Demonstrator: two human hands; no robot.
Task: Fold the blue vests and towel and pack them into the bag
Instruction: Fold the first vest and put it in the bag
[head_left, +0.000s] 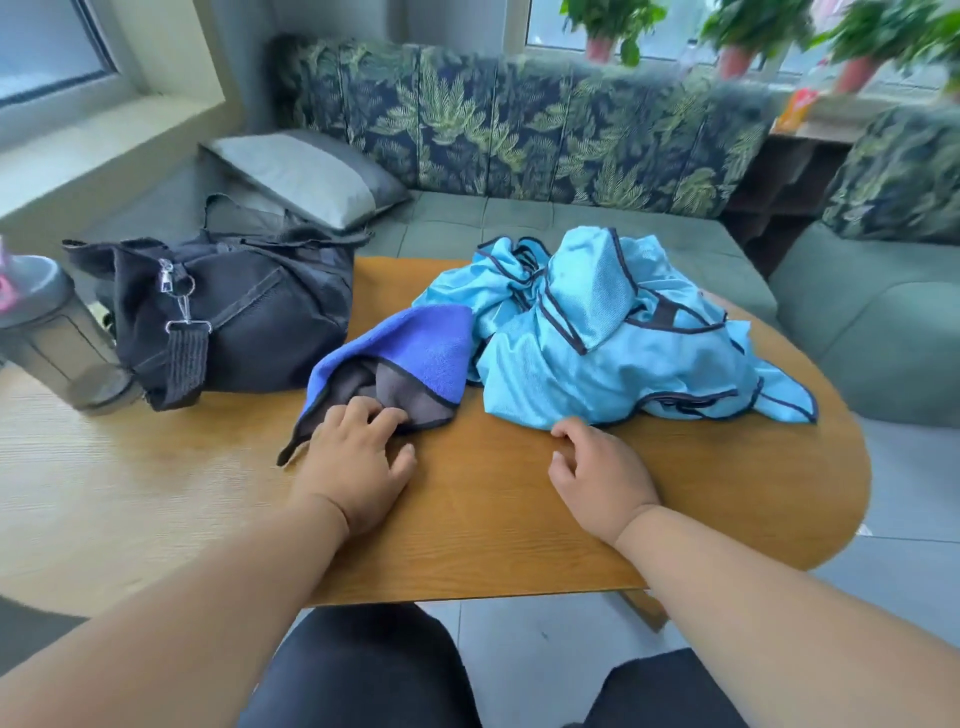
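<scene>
On the bench (467, 519) the towel (415, 348) lies between bag (234, 312) and crumpled vests (613, 332) — left hand (353, 467) resting on the towel's grey corner, fingers curled; right hand (597, 473) just beside the vests, loosely curled, holding nothing.

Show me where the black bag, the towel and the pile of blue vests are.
black bag (244, 317), head view, on its front side panel.
towel (415, 343), head view, on its blue upper face.
blue vests (597, 364), head view, on the front of the crumpled pile.
</scene>
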